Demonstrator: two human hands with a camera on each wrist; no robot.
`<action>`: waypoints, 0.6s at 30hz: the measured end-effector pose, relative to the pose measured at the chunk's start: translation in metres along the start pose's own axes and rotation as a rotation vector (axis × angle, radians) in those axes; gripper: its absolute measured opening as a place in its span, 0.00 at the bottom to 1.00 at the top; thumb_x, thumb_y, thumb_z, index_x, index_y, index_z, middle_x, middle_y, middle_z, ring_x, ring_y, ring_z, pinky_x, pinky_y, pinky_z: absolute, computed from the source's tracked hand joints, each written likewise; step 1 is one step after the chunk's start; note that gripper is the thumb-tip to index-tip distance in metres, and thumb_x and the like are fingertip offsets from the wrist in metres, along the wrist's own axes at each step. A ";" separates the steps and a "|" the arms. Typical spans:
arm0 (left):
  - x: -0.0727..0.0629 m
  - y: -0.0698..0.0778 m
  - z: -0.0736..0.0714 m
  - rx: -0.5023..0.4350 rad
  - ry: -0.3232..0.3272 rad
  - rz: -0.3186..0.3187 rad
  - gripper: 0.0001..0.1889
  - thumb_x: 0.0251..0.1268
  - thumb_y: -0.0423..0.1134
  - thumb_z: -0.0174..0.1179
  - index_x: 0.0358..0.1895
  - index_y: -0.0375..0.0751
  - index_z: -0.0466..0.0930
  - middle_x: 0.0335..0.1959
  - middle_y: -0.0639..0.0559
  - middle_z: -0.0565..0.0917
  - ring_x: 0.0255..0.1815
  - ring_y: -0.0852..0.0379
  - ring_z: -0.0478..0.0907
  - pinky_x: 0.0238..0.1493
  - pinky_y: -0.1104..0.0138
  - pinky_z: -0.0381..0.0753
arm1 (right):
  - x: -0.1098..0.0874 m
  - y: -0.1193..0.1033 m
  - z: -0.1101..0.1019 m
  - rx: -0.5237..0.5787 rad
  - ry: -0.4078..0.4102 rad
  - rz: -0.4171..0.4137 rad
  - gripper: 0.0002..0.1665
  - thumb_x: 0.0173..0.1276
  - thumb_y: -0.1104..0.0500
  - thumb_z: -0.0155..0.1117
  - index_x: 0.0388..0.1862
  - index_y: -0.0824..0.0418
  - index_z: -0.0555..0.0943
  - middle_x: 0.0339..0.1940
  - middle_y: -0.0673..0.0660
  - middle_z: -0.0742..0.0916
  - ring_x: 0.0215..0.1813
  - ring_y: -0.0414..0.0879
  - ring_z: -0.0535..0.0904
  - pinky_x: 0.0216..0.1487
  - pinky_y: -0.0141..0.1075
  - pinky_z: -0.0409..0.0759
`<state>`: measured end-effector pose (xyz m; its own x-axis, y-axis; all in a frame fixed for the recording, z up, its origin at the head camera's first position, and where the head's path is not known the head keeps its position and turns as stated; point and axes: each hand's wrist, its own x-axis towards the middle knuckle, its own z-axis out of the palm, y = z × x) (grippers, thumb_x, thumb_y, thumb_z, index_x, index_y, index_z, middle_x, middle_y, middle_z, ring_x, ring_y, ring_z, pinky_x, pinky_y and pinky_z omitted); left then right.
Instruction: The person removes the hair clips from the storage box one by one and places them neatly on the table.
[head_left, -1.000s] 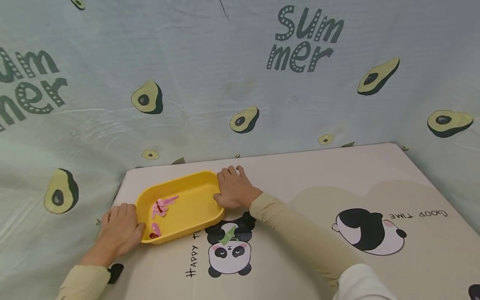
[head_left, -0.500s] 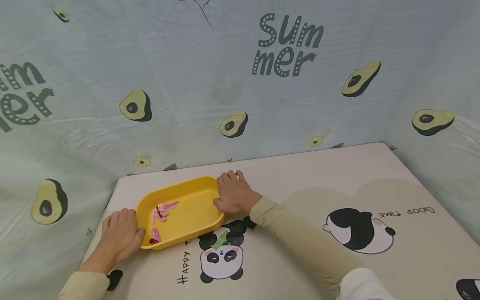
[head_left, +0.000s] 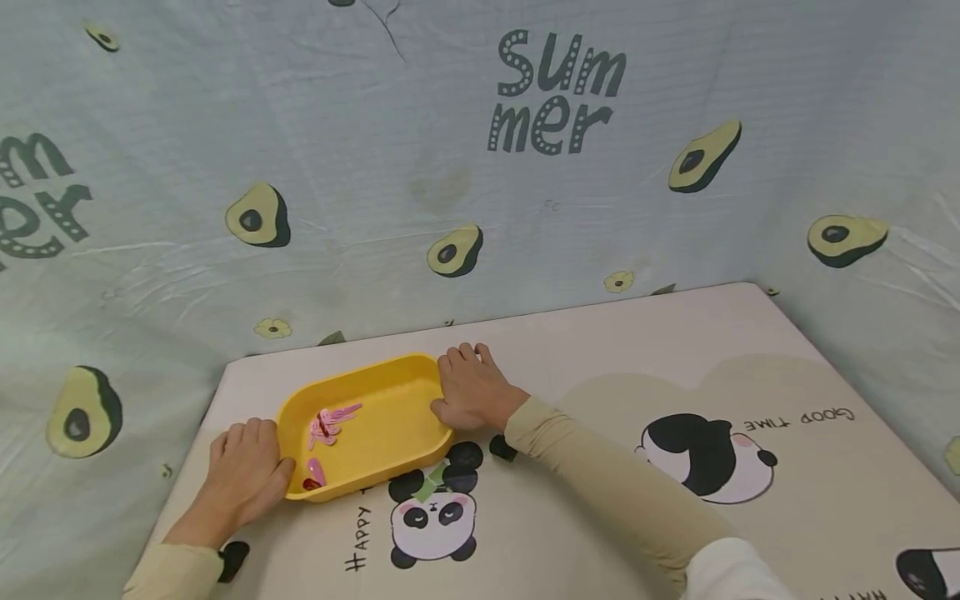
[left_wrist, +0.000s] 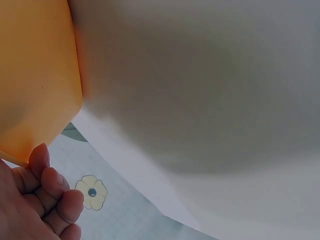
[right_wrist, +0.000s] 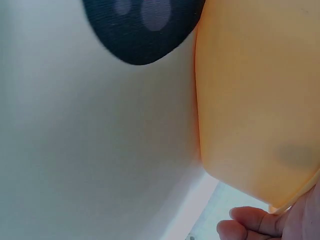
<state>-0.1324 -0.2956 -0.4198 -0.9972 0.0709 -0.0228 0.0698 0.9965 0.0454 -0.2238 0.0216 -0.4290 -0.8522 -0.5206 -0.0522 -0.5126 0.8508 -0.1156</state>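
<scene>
A shallow yellow plastic tray (head_left: 393, 425) with rounded corners sits on the table. My left hand (head_left: 247, 471) grips its left end and my right hand (head_left: 476, 392) its right end. Within the tray, toward the left, lie a cluster of thin pink pieces (head_left: 327, 425) and a pink oval piece (head_left: 316, 472) beside a small red one (head_left: 310, 483); their kind is too small to tell. In the left wrist view, curled fingers (left_wrist: 62, 205) meet the rim below the tray's outer wall (left_wrist: 40, 65). Fingertips (right_wrist: 245, 220) bend beneath the rim in the right wrist view.
The table (head_left: 570, 492) wears a beige cover with printed pandas, such as the panda face (head_left: 433, 527) before the tray. Behind the table hangs a pale cloth (head_left: 360, 150) printed with avocados; more cloth rises along the left and right sides.
Both hands keep their grip while the tray shifts slightly to the right over the printed cover. The head view has turned a little, so the backdrop and prints appear further left.
</scene>
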 end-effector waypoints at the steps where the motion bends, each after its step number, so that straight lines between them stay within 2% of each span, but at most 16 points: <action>1: 0.000 0.001 0.000 -0.003 0.001 0.004 0.15 0.64 0.37 0.52 0.45 0.26 0.67 0.35 0.40 0.67 0.44 0.38 0.63 0.60 0.36 0.61 | -0.001 0.001 0.000 0.002 0.000 -0.001 0.29 0.73 0.42 0.45 0.61 0.61 0.71 0.52 0.56 0.77 0.61 0.53 0.69 0.74 0.53 0.61; 5: 0.000 0.006 0.000 -0.016 0.006 0.020 0.15 0.64 0.37 0.52 0.45 0.26 0.67 0.35 0.41 0.67 0.44 0.38 0.63 0.60 0.36 0.60 | -0.006 0.006 0.000 0.007 0.007 -0.002 0.27 0.74 0.43 0.44 0.59 0.61 0.72 0.51 0.56 0.77 0.59 0.54 0.68 0.72 0.53 0.61; 18: 0.002 0.022 0.002 -0.015 0.011 0.042 0.16 0.63 0.37 0.53 0.46 0.26 0.67 0.36 0.40 0.68 0.46 0.38 0.64 0.62 0.35 0.60 | -0.020 0.017 0.000 0.022 -0.009 0.043 0.30 0.73 0.42 0.45 0.62 0.61 0.71 0.51 0.56 0.76 0.61 0.54 0.68 0.75 0.54 0.61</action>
<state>-0.1327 -0.2732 -0.4207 -0.9937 0.1117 -0.0092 0.1110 0.9920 0.0607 -0.2153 0.0469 -0.4295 -0.8723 -0.4844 -0.0663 -0.4732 0.8706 -0.1350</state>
